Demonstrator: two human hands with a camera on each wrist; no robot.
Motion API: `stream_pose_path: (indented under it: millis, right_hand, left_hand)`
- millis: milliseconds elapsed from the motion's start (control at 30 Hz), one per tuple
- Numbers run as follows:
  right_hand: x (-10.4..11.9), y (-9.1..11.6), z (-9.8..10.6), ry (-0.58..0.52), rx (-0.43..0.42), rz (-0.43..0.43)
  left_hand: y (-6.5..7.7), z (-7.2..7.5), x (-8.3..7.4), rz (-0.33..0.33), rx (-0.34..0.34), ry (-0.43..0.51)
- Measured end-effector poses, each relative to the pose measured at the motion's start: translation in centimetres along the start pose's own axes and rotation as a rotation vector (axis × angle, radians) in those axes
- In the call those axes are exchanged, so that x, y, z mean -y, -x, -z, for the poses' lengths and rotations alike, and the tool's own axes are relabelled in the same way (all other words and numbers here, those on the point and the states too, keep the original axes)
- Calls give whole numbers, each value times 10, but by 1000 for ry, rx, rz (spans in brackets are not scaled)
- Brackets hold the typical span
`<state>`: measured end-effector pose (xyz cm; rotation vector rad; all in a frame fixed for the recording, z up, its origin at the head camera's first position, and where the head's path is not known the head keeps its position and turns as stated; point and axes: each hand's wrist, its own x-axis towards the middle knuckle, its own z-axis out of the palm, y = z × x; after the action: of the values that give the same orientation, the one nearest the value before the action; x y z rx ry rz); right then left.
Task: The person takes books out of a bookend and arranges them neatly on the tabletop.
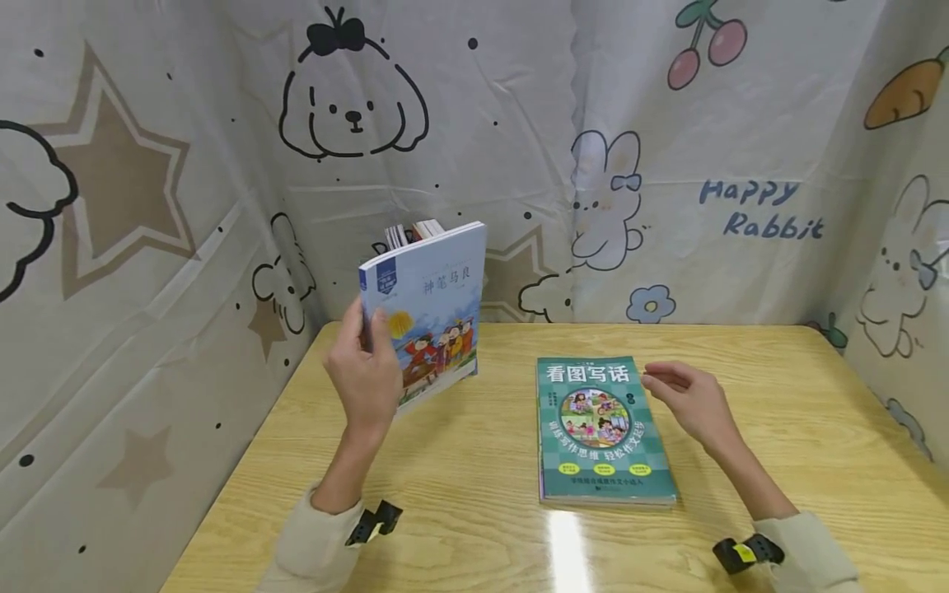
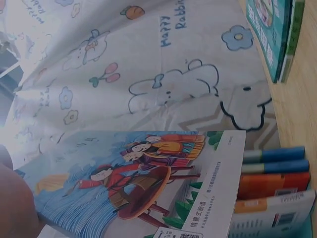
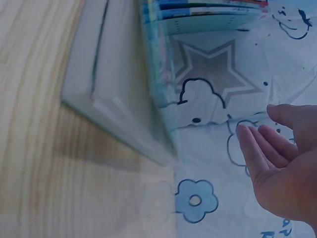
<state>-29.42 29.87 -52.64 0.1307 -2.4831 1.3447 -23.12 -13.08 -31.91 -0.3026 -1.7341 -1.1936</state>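
Observation:
My left hand grips a picture book by its left side, thumb across the front cover. The book is held upright, its pale blue cover showing painted figures in red and yellow. In the left wrist view the picture book's cover fills the lower part. To the right, a green-covered book lies flat on top of a small pile. My right hand is just off the pile's upper right corner, with fingers loosely bent and holding nothing; the right wrist view shows this hand apart from the pages.
Several standing books are partly hidden behind the picture book; their lower ends show in the left wrist view. The wood-grain table meets a printed cloth curtain at its back and sides.

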Motion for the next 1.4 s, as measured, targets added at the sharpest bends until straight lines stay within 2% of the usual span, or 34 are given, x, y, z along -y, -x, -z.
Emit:
stream_pose_path:
  millis: [133,233,333,600,833,967,1167,1400]
  right_hand:
    - [62,12,11,-122,70,55]
    - [120,23,19,-129,92,68]
    - [148,28,20,-138,115,84]
    - [170,26,11,-259,161,113]
    - [183,24,0,-347,202,126]
    - [187,21,-7,-363,228,121]
    - [192,21,-11,-415,262,124]
    - [196,25,-7,-431,242,190]
  left_hand:
    - [4,-4,-3,59,61,97]
    - [6,-8,-6,100,106,171]
    - [9,-12,-12,133,143,224]
    - [16,-16,-46,208,222,281]
    - [24,-23,-51,262,291,342]
    - [30,-27,-52,294,326,393]
    - [37,-33,-54,281,368,408]
    - [38,-36,-55,262,406,416]
